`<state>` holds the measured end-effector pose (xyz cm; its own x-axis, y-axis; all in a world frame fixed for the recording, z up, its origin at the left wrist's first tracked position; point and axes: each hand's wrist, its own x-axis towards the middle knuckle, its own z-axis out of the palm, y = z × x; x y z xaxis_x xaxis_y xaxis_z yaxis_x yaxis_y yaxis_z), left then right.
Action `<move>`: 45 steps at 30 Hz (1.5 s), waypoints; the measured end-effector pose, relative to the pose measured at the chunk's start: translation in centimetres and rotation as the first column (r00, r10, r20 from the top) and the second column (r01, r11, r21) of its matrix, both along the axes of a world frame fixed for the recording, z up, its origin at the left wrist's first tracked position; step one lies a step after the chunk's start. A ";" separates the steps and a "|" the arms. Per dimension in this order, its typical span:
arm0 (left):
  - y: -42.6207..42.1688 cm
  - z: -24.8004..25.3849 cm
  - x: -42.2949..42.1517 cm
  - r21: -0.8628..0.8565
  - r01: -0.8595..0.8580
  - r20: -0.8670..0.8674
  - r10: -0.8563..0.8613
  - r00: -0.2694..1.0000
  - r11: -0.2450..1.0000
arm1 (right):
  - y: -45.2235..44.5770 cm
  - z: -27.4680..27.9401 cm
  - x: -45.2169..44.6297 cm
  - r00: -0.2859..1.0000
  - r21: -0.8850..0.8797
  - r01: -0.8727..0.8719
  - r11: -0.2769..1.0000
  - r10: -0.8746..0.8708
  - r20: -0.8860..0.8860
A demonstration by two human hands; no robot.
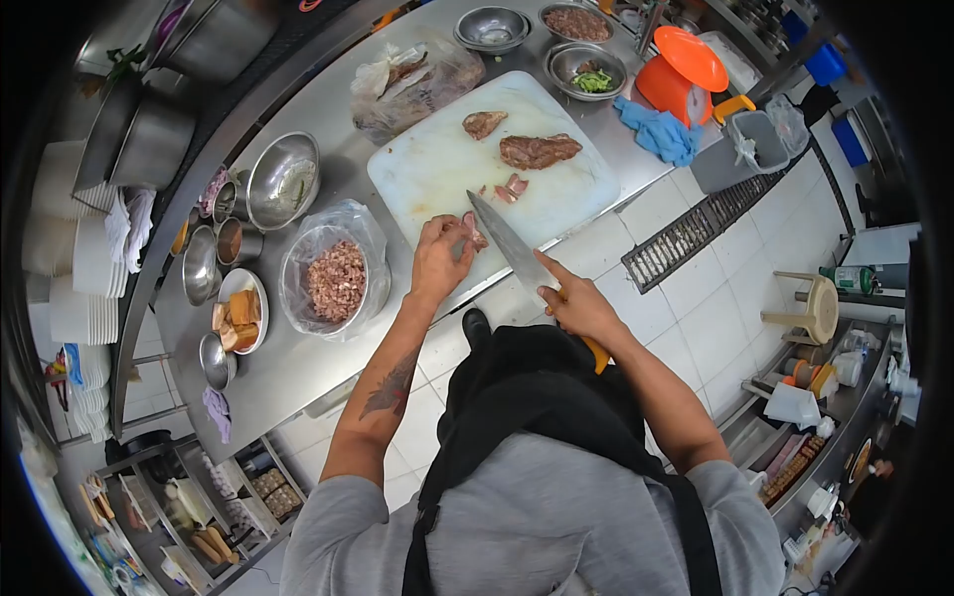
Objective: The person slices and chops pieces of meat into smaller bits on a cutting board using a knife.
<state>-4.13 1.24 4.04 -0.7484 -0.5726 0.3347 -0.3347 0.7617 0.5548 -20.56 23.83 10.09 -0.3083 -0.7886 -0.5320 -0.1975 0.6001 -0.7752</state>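
My left hand (442, 260) pinches a small piece of meat (474, 231) at the near edge of the white cutting board (422, 174). In my right hand (581, 306) is a large kitchen knife (509, 241) with a yellow-orange handle; its tip points away over the board, just right of the held piece. A few small cut pieces of meat (512, 188) lie beyond the tip. Farther back rest a long brown chunk of meat (540, 151) and a smaller chunk (484, 124). Left of my left hand stands a plastic-lined bowl (375, 260) holding diced meat (336, 281).
A plastic bag (422, 91) lies behind the board. Metal bowls (283, 179) and a plate of browned blocks (238, 318) stand left. At right are a blue cloth (659, 130), an orange scale (676, 91) and a grey bin (740, 149). A floor grate (696, 230) runs beyond the table edge.
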 end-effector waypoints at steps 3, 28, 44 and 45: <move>-0.2 -0.5 -0.5 0.032 0.003 -0.014 -0.003 1.000 0.999 | 0.0 -1.5 0.5 1.000 -0.045 0.002 0.999 -0.003 -0.022; -0.9 -1.1 -1.2 0.262 -0.071 -0.007 0.075 0.997 0.963 | -5.8 -4.6 1.9 0.995 -0.138 0.044 0.989 -0.055 -0.079; -0.1 -1.5 -0.7 0.151 -0.047 -0.068 0.058 0.996 0.987 | -7.8 -4.1 2.3 0.886 -0.053 -0.105 0.993 0.070 -0.459; 0.0 -1.5 -0.7 0.170 -0.060 -0.087 0.076 0.993 0.984 | -7.7 -4.0 2.1 0.885 -0.052 -0.109 0.993 0.073 -0.460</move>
<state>-4.86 1.27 2.57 -0.6761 -0.6749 0.2958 -0.3240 0.6328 0.7033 -18.41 16.12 6.07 -0.4279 -0.8564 -0.2889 -0.5912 0.5070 -0.6272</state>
